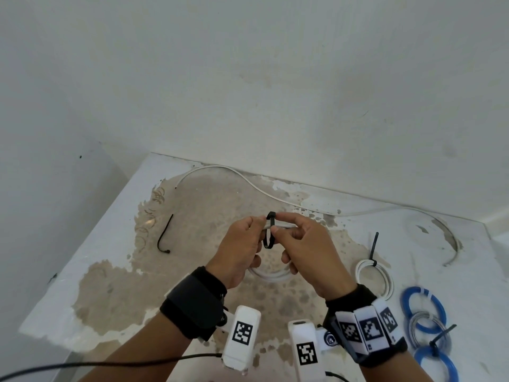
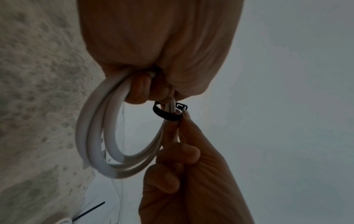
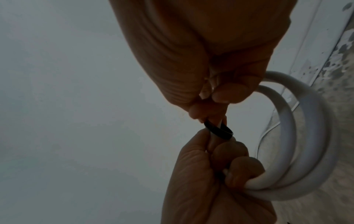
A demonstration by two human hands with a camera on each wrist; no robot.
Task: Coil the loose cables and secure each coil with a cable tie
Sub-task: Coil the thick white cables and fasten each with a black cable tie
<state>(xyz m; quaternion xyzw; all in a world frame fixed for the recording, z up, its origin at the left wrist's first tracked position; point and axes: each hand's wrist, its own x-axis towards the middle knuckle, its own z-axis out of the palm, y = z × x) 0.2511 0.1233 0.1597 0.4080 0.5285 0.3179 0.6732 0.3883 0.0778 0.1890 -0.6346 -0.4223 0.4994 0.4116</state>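
Observation:
Above the middle of the worn white table (image 1: 115, 285) both hands hold a small white cable coil (image 1: 271, 275). A black cable tie (image 1: 269, 230) is looped loosely round the top strands of the coil. My left hand (image 1: 257, 227) grips the coil (image 2: 95, 136) with its fingers curled through the loops, just left of the tie (image 2: 168, 112). My right hand (image 1: 283, 223) pinches the tie at its head, index on top and thumb below. In the right wrist view the tie (image 3: 275, 131) sits between both hands' fingertips, and the coil (image 3: 306, 136) hangs to the right.
A long loose white cable (image 1: 248, 183) snakes along the back wall. A spare black tie (image 1: 165, 235) lies at the left. At the right lie a tied white coil (image 1: 373, 274) and blue coils (image 1: 424, 307) with a grey one (image 1: 429, 326).

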